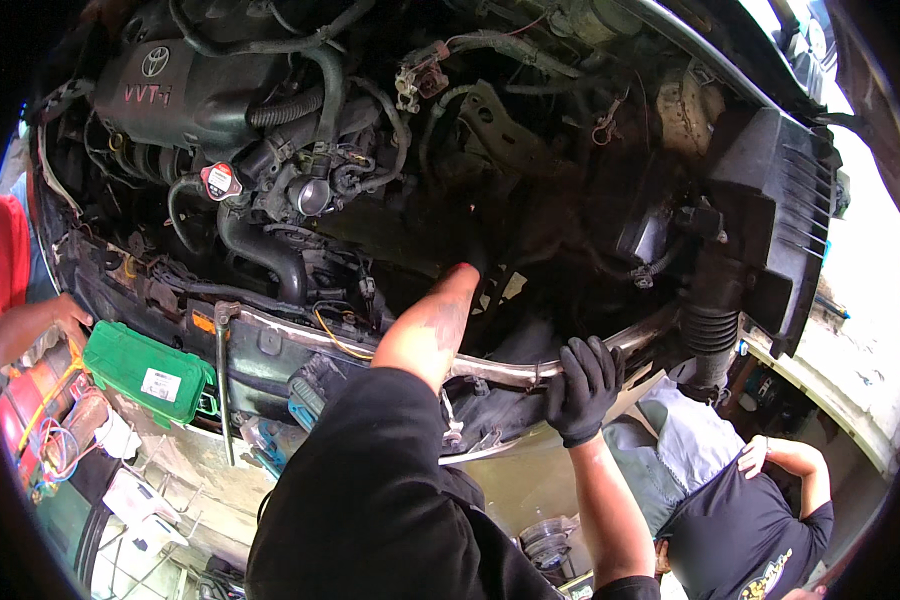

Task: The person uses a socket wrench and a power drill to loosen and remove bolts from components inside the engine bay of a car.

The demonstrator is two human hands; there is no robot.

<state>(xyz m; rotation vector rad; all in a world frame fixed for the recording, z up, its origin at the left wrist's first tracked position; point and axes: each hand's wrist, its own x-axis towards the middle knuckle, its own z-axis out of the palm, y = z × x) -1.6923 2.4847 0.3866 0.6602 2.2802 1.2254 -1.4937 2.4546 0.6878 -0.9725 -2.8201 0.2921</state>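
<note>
My left hand, in a dark glove, reaches down into the shadowed engine bay; its fingers and whatever they touch are lost in the dark. My left forearm crosses the front rim of the car. My right hand, in a black glove, is wrapped over that metal rim at the lower right of the bay. A long ratchet wrench lies across the front edge to the left, beside a green case. Near it sits a teal power tool.
The engine cover and hoses fill the upper left, with a black air box at right. A co-worker's hand and red sleeve are at far left. Another person in a black shirt is at lower right.
</note>
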